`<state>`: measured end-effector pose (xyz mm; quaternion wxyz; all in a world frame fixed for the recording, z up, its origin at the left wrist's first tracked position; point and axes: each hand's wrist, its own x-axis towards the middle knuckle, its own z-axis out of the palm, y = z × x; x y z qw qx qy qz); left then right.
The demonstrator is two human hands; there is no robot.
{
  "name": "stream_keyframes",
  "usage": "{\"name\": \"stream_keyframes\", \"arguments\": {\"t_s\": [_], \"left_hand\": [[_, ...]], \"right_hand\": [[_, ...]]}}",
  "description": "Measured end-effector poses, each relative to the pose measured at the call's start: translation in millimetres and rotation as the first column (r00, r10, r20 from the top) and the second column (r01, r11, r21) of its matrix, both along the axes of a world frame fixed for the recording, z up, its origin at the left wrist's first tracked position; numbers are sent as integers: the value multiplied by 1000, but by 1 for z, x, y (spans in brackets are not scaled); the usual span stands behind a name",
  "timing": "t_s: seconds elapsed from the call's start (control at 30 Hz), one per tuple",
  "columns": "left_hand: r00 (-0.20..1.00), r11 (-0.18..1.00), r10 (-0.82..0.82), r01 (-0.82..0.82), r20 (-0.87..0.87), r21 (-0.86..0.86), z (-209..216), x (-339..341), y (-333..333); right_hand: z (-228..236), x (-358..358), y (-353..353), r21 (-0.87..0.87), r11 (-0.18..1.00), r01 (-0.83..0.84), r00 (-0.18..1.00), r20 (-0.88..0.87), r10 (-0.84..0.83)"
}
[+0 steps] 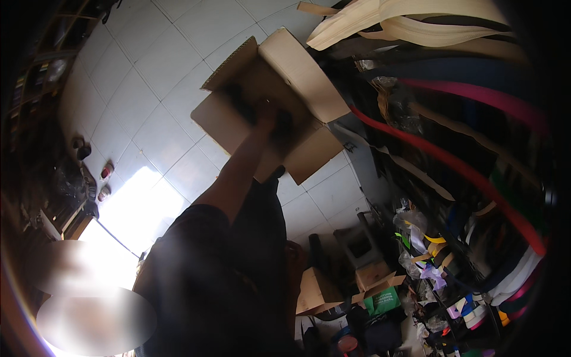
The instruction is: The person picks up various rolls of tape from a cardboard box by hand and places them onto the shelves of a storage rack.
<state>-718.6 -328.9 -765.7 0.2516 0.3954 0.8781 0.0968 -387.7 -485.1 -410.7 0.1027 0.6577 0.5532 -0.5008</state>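
My left arm reaches down into an open cardboard box (303, 77) with its flaps spread. My left hand (267, 109) is low inside it, among dark items (284, 123) too shadowed to name. Its fingers are blurred, so I cannot see whether they grip anything. Close to my dark clothing, my right hand (294, 254) hangs low beside my leg, mostly in shadow. How its fingers are held does not show.
Long strips, including a red one (440, 153) and pale ones (410, 24), hang from a crowded rack at right. Smaller boxes (319, 291) and a green bag (382, 301) stand at lower right. Footwear (106, 172) lies on the tiled floor (148, 77) near a bright doorway.
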Motion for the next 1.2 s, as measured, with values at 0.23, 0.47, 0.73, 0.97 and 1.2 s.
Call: {"name": "stream_keyframes", "arguments": {"t_s": [0.23, 0.47, 0.73, 0.97, 1.2], "left_hand": [[994, 995, 87, -85, 61, -43, -2, -16, -8], [966, 954, -257, 255, -7, 159, 37, 7, 10], [901, 894, -405, 426, -156, 136, 11, 21, 1], [952, 922, -284, 238, 118, 305, 40, 1, -14], [846, 884, -77, -186, 527, 428, 364, -32, -43]], "right_hand": [[7, -8, 6, 52, 996, 72, 996, -47, -69], [-4, -11, -6, 23, 990, 138, 988, -76, -136], [-3, -15, -12, -7, 988, 151, 988, -27, -151], [20, -38, 8, 106, 992, 74, 996, -49, -70], [61, -107, 104, 408, 910, 78, 873, -469, 136]]}}
